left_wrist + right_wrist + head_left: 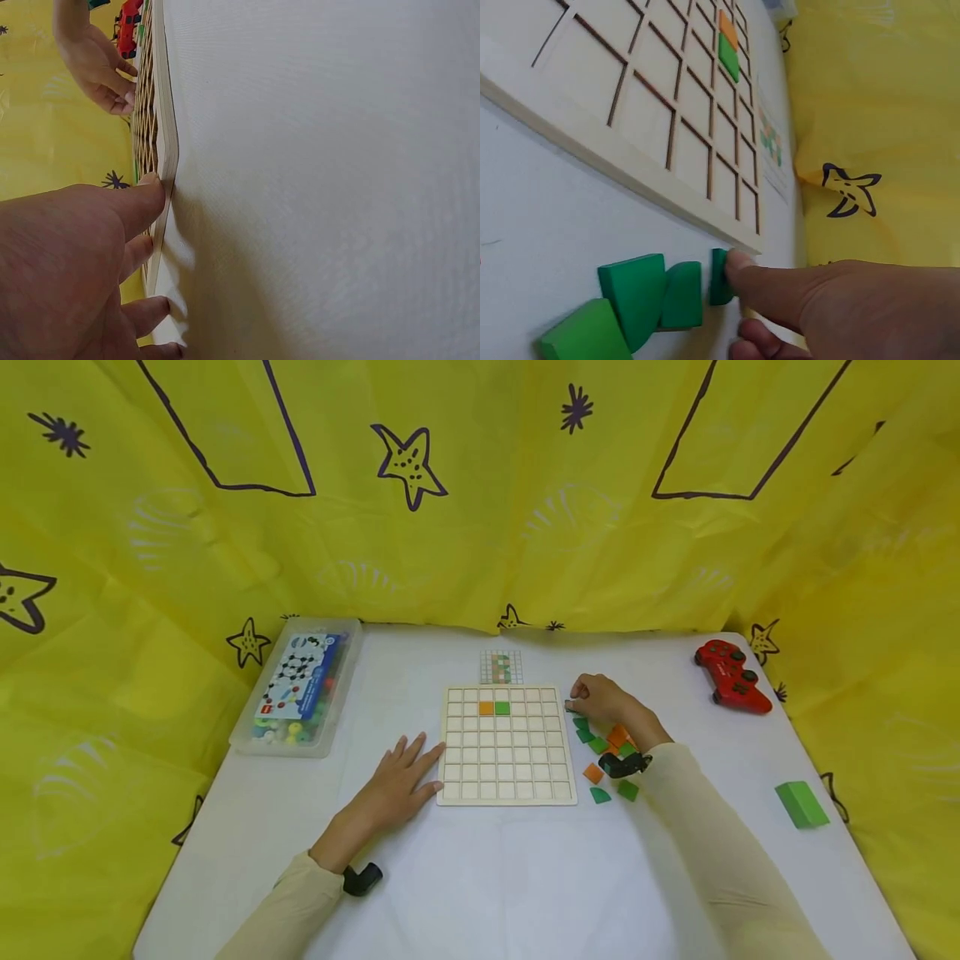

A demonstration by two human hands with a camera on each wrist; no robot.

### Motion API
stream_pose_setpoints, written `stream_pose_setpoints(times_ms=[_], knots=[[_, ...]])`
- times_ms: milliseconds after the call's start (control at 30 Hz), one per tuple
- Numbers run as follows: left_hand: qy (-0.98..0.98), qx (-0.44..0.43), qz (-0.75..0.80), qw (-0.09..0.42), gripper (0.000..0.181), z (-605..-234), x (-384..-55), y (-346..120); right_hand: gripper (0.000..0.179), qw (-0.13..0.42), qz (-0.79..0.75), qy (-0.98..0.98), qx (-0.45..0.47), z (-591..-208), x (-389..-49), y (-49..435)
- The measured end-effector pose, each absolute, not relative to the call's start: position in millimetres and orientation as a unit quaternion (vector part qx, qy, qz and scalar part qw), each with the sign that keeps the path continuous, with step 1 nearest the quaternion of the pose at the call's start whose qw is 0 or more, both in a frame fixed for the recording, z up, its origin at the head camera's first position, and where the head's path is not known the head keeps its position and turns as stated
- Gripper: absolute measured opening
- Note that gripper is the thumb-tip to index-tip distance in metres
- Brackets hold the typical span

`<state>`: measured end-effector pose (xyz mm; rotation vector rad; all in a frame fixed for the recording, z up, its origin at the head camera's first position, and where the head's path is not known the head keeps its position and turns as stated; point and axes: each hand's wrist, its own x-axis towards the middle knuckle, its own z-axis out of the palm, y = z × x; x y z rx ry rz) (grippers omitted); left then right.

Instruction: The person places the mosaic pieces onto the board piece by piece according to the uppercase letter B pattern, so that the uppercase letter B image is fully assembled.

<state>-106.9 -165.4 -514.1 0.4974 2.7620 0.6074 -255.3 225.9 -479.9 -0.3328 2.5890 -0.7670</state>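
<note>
A wooden grid board (pixel 487 763) lies mid-table. An orange square tile (pixel 487 708) and a green square tile (pixel 502 708) sit side by side in its second row. My left hand (pixel 401 781) rests flat at the board's left side, fingers spread, fingertips touching the edge. By the board's upper right corner, my right hand (pixel 606 700) pinches a dark green rounded tile (pixel 718 277); the thumb covers part of it. Below this hand lie loose orange and green tiles (pixel 593 773), some partly hidden by the wrist. Behind the board is a small printed pattern card (pixel 501 667).
A clear plastic box (pixel 322 739) with a molecule-model label and coloured balls stands at the back left. Toward the right edge are a red game controller (pixel 731 677) and a green block (pixel 802 804). Yellow patterned cloth (pixel 480 552) surrounds the table.
</note>
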Motion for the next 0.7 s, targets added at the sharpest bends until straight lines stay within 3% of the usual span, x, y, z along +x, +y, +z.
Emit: stream_pose_setpoints(times_ms=[133, 300, 700], knots=[[0.953, 0.172, 0.21, 0.133, 0.065, -514.0, -107.1, -165.4, 0.027, 0.187, -0.291, 0.932, -0.108, -482.6, -255.6, 224.8], [0.953, 0.168, 0.21, 0.14, 0.065, -512.3, -106.3, -165.1, 0.034, 0.202, -0.305, 0.925, -0.098, -484.8, -254.1, 226.9], [0.953, 0.169, 0.209, 0.139, 0.064, -510.4, -106.0, -163.3, 0.027, 0.154, -0.34, 0.919, -0.125, -502.3, -252.5, 233.6]])
